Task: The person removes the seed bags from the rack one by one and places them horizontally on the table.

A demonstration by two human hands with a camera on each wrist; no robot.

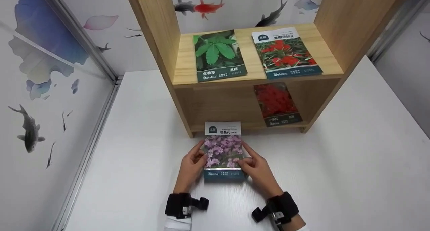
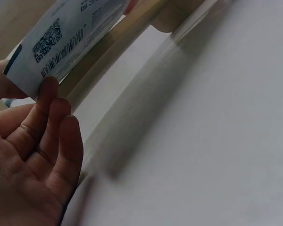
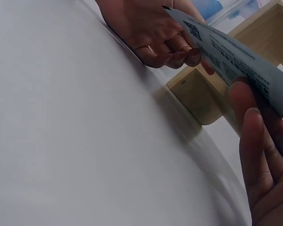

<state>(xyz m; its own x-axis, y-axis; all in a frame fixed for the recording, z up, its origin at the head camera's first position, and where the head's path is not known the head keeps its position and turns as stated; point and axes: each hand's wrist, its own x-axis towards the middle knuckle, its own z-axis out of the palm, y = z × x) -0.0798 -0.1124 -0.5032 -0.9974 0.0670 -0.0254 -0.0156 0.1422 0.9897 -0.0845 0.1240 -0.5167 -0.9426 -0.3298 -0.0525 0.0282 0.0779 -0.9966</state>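
Note:
A seed packet with purple flowers is held just above the white table in front of the wooden shelf unit. My left hand pinches its left edge and my right hand pinches its right edge. The left wrist view shows the packet's white underside with a barcode resting on my left fingertips. In the right wrist view the same underside lies over my right fingers, with my left hand behind it.
On the upper shelf lie a green-leaf packet and a red-flower packet. Another red-flower packet lies at the right of the lower shelf; its left part is bare. The white table extends around, with a wall panel at left.

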